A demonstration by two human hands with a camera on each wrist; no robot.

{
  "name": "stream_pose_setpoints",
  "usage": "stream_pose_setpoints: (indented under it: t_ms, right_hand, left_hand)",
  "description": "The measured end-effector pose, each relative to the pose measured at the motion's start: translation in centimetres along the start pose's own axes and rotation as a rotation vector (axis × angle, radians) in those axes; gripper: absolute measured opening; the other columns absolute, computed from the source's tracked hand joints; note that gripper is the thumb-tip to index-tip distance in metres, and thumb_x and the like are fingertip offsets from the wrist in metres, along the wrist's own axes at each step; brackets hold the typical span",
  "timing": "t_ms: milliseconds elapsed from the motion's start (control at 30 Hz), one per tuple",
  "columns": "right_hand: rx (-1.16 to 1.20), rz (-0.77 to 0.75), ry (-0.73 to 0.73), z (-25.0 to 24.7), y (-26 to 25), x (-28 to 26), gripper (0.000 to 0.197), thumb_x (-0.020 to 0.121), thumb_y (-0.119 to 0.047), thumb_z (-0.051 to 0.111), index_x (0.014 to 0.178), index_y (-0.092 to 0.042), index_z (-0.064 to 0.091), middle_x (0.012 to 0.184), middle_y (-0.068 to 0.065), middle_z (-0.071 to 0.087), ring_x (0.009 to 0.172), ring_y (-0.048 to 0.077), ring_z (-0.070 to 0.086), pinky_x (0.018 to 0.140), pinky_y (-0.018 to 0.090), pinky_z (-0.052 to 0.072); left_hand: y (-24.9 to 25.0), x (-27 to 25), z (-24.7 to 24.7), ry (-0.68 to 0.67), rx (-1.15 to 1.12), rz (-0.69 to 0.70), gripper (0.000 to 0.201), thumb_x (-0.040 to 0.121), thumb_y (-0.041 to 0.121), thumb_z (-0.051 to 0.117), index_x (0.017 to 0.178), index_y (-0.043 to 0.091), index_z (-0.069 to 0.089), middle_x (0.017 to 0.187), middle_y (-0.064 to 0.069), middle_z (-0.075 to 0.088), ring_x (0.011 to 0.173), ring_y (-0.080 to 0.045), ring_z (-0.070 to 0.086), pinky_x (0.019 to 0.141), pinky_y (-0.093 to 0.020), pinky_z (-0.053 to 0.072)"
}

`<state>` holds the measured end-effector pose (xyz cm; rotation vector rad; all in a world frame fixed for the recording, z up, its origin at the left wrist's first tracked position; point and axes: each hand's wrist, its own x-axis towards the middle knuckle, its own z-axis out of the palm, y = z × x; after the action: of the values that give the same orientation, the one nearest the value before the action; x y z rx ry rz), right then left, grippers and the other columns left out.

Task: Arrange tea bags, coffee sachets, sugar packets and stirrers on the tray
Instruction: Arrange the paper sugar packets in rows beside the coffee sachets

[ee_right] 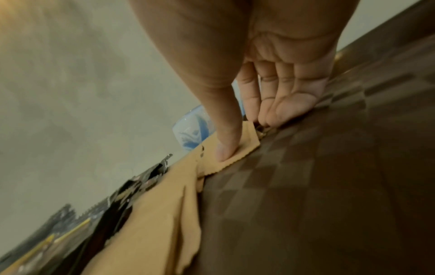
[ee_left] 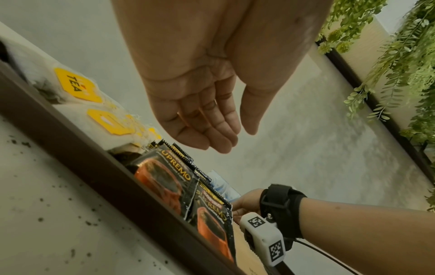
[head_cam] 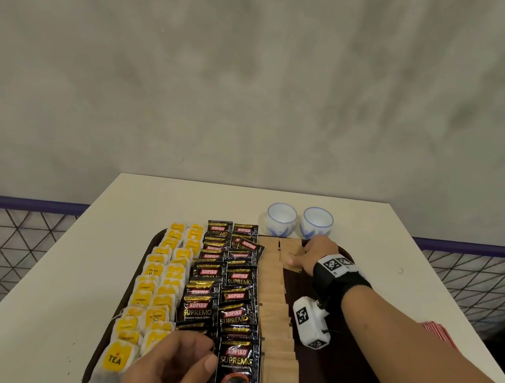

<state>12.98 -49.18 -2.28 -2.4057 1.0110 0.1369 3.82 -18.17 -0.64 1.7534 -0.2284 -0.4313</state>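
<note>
Tray (head_cam: 89,355) on the white table (head_cam: 54,290), loaded in columns: 2 columns of tea bags (head_cam: 150,297) at my left, 2 columns of coffee sachets (head_cam: 228,289) in the middle, 1 overlapped column of brown sugar packets (head_cam: 274,319) to their right.

My right hand (head_cam: 316,256) is at the far end of the tray, just before the 2 small cups (head_cam: 297,222). Thumb pressed flat on top of a single sugar packet (ee_right: 237,148), fingertips (ee_right: 289,109) down at its far edge against the tray floor; it reads as a pinch on that packet, starting a 2nd sugar column.

My left hand (ee_left: 202,104) hovers over the near coffee sachets, fingers loosely curved and together, holding nothing.

Handling, my judgement: paper packet is light, thin and limp, granules shift inside, so it will sag if lifted by a corner. Best taken by the long edges, or slid flat. Tray floor looks glossy, so sliding should be easy; neighbours could ride along. No stirrers identified on the tray.
</note>
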Motion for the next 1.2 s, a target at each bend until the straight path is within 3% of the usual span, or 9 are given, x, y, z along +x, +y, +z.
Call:
stream_pose_setpoints:
  t_ms: [100,167,233,433,533,633,700,1067,1200]
  right_hand:
    - [-0.064,-0.011,-0.044,-0.8,-0.2,0.0,0.034,0.077,-0.024,0.079,0.1,-0.007,0.061,0.098,0.008,0.066,0.088,0.021,0.063,0.061,0.025,0.048]
    - [-0.061,-0.014,-0.055,-1.3,-0.3,-0.2,0.039,0.08,-0.015,0.076,0.113,-0.005,0.058,0.113,0.012,0.065,0.102,0.026,0.064,0.083,0.032,0.054]
    - [-0.048,-0.021,-0.065,-1.5,-0.1,-0.3,0.04,0.079,-0.01,0.075,0.115,-0.005,0.058,0.117,0.013,0.063,0.104,0.028,0.064,0.09,0.035,0.054]
    - [0.058,-0.024,-0.053,-0.7,0.6,-0.1,0.057,0.069,-0.007,0.082,0.119,-0.014,0.053,0.119,0.009,0.059,0.106,0.026,0.062,0.092,0.037,0.053]
    - [0.079,-0.022,-0.064,-0.6,0.7,0.0,0.06,0.07,-0.005,0.08,0.122,-0.014,0.05,0.12,0.009,0.058,0.107,0.026,0.061,0.091,0.037,0.054]
    - [0.087,-0.006,-0.086,-0.5,0.9,0.3,0.066,0.07,0.001,0.077,0.126,-0.016,0.046,0.121,0.012,0.058,0.108,0.029,0.06,0.091,0.038,0.054]
    - [0.102,0.001,-0.092,-0.3,1.1,0.4,0.067,0.069,0.002,0.077,0.126,-0.017,0.046,0.12,0.011,0.058,0.107,0.029,0.061,0.09,0.038,0.054]
    - [0.237,-0.044,-0.034,0.1,2.3,1.1,0.065,0.067,0.001,0.077,0.123,-0.018,0.047,0.11,0.012,0.062,0.101,0.03,0.063,0.088,0.046,0.056]
    - [0.339,-0.167,0.028,-2.1,2.8,-2.0,0.053,0.073,-0.013,0.077,0.118,-0.016,0.05,0.088,0.008,0.063,0.081,0.028,0.063,0.088,0.046,0.055]
  left_hand:
    - [0.5,-0.2,0.0,0.02,-0.029,-0.02,0.029,0.052,0.049,0.08,0.077,0.037,0.071,0.083,0.002,0.075,0.083,-0.012,0.072,0.076,-0.024,0.057]
    - [0.3,-0.3,0.0,-0.004,-0.023,-0.014,0.049,0.04,0.065,0.079,0.078,0.036,0.071,0.082,0.001,0.075,0.079,-0.01,0.071,0.074,-0.025,0.058]
    - [0.1,-0.4,0.0,0.02,-0.019,-0.014,0.064,0.029,0.077,0.073,0.077,0.035,0.071,0.081,0.0,0.075,0.076,-0.01,0.071,0.071,-0.024,0.058]
    - [0.2,-0.4,0.1,0.024,-0.006,-0.025,0.041,0.044,0.062,0.074,0.075,0.035,0.071,0.08,-0.001,0.074,0.076,-0.013,0.071,0.072,-0.027,0.057]
    - [0.1,-0.3,0.2,0.02,0.005,-0.016,0.05,0.04,0.068,0.075,0.077,0.035,0.071,0.081,0.0,0.075,0.075,-0.009,0.071,0.073,-0.024,0.057]
    - [0.0,-0.2,0.3,0.032,0.01,-0.015,0.019,0.06,0.033,0.083,0.076,0.036,0.071,0.084,0.0,0.075,0.078,-0.01,0.071,0.075,-0.023,0.057]
    - [-0.4,-0.1,0.3,0.02,0.038,-0.001,0.021,0.069,0.018,0.08,0.076,0.036,0.071,0.085,0.0,0.075,0.078,-0.009,0.071,0.076,-0.024,0.057]
    - [0.1,-0.6,0.1,0.017,0.036,0.019,0.014,0.071,0.016,0.078,0.081,0.024,0.073,0.085,0.007,0.075,0.08,-0.002,0.07,0.073,-0.018,0.056]
    - [0.8,-1.6,0.2,-0.005,0.053,0.049,0.018,0.072,0.012,0.078,0.076,0.029,0.073,0.084,0.007,0.075,0.075,0.0,0.069,0.072,-0.017,0.055]
